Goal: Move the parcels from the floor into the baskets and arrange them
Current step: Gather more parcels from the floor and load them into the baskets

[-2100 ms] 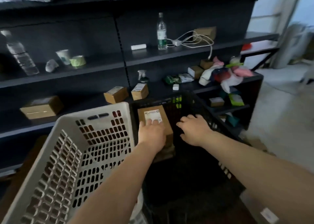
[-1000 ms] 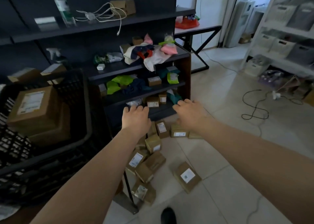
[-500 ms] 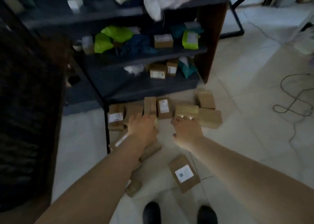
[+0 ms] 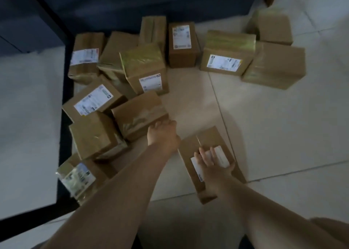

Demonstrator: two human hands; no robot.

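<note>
Underneath right hand [image 4: 213, 166]: unreadable label [image 4: 196, 168].

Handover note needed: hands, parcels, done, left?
Left hand: fingers curled on the near edge of a taped parcel in the pile; grip looks started, parcel not lifted.
Right hand: fingers spread flat on the label of the lone flat parcel on the floor tiles.
No baskets in view.
Left: about a dozen parcels lie on the floor beside the dark shelf base; all need moving and arranging.
</note>
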